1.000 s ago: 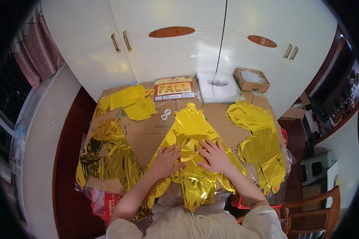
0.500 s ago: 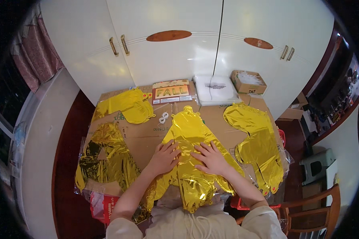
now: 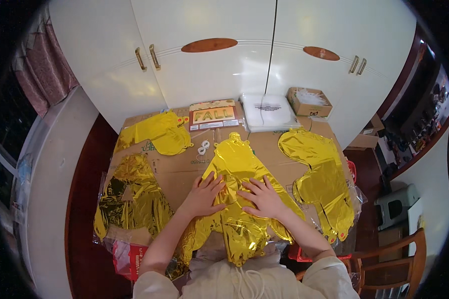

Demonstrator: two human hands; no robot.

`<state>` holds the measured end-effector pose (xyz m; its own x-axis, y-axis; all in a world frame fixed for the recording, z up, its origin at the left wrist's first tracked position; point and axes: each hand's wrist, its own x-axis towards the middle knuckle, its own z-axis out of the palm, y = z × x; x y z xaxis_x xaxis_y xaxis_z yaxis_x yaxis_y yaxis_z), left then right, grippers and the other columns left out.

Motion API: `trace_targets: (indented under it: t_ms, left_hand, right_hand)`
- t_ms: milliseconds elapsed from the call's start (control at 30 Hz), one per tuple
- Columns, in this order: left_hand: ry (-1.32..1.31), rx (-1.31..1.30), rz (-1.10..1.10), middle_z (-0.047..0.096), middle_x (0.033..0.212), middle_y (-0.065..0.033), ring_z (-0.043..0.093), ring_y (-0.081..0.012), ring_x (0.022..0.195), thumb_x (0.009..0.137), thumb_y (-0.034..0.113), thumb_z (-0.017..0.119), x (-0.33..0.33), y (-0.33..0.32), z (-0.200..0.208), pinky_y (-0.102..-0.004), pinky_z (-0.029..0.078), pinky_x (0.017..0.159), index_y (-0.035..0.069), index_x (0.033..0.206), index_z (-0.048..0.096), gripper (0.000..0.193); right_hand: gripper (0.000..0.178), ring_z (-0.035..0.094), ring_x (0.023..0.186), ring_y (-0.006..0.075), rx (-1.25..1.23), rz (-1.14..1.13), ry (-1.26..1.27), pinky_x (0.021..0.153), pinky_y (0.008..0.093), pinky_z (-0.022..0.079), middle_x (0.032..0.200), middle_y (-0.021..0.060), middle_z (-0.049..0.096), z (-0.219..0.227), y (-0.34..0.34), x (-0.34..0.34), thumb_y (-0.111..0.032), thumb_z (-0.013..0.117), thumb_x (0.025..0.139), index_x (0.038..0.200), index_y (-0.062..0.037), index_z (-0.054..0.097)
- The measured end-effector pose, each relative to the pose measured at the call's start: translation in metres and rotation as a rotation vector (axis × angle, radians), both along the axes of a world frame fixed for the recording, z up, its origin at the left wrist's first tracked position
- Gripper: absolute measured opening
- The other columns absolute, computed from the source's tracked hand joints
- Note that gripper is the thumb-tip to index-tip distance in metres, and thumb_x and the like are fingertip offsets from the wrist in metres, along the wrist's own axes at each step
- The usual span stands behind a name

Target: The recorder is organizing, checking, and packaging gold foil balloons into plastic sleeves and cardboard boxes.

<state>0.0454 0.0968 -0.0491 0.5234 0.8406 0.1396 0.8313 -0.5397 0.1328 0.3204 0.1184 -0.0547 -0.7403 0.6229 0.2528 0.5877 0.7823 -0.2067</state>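
Note:
A flat, uninflated gold foil balloon (image 3: 234,158) lies in the middle of the cardboard-covered table, its lower part reaching the near edge by my body. My left hand (image 3: 204,196) rests flat on its left side, fingers spread. On its right side lies my right hand (image 3: 264,198), palm down with the fingers apart. Further flat gold foil balloons lie around it: a crumpled A-shaped balloon (image 3: 157,199) at the left, a folded balloon (image 3: 172,137) at the far left and a curved balloon (image 3: 319,174) at the right.
At the back are a printed balloon package (image 3: 214,115), a stack of clear plastic bags (image 3: 269,117) and a small cardboard box (image 3: 310,108). Small white ribbon rolls (image 3: 203,147) lie left of the middle balloon. White cabinets (image 3: 209,70) stand behind; a wooden chair (image 3: 391,266) is near right.

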Motion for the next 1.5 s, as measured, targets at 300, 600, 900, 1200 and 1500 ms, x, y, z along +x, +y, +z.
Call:
trace_targets:
  t_ms: [300, 600, 900, 1200, 1500]
  left_hand:
    - [0.033, -0.006, 0.016, 0.040, 0.147, -0.0082, 0.028, -0.0311, 0.140, 0.097, 0.034, 0.047, 0.008, 0.004, -0.003, -0.0526, 0.017, 0.111, 0.029, 0.141, 0.045, 0.044]
    - [-0.005, -0.007, 0.002, 0.038, 0.147, -0.0097, 0.028, -0.0382, 0.137, 0.089, 0.043, 0.056, 0.007, 0.002, 0.000, -0.0577, 0.021, 0.109, 0.032, 0.137, 0.049, 0.050]
    - [0.003, 0.016, 0.000, 0.038, 0.147, -0.0080, 0.028, -0.0367, 0.138, 0.087, 0.050, 0.058, 0.005, 0.003, -0.003, -0.0601, 0.022, 0.108, 0.035, 0.138, 0.047, 0.054]
    - [0.017, -0.058, 0.010, 0.033, 0.150, -0.0096, 0.026, -0.0372, 0.138, 0.090, 0.048, 0.054, 0.007, 0.002, 0.005, -0.0573, 0.017, 0.111, 0.033, 0.141, 0.045, 0.054]
    - [0.030, -0.040, 0.042, 0.036, 0.150, -0.0074, 0.028, -0.0353, 0.139, 0.088, 0.054, 0.054, 0.005, 0.003, 0.001, -0.0560, 0.019, 0.111, 0.024, 0.144, 0.039, 0.066]
  right_hand:
    - [0.057, 0.045, 0.126, 0.0342, 0.043, -0.051, 0.050, 0.107, 0.0575, 0.029, 0.133, 0.0140, 0.050, 0.007, 0.001, 0.009, -0.049, 0.059, 0.086, 0.130, -0.0139, 0.053]
    - [0.047, 0.055, 0.092, 0.0355, -0.094, -0.710, -0.118, 0.080, 0.0434, 0.047, 0.095, 0.0182, 0.055, 0.044, -0.080, 0.112, -0.037, 0.074, 0.075, 0.099, 0.0005, 0.059]
    - [0.047, 0.051, 0.096, 0.0386, -0.189, -0.750, -0.042, 0.085, 0.0452, 0.045, 0.097, 0.0198, 0.053, 0.013, -0.096, 0.124, -0.034, 0.078, 0.070, 0.096, -0.0002, 0.058]
    - [0.034, 0.058, 0.106, 0.0329, -0.132, -0.177, 0.241, 0.088, 0.0426, 0.048, 0.113, 0.0137, 0.060, 0.050, -0.043, 0.041, -0.015, 0.067, 0.080, 0.112, -0.0072, 0.059]
    - [0.023, 0.057, 0.110, 0.0287, 0.004, 0.049, 0.218, 0.097, 0.0455, 0.043, 0.113, 0.0091, 0.062, 0.011, 0.006, -0.025, -0.017, 0.066, 0.083, 0.105, -0.0093, 0.064]
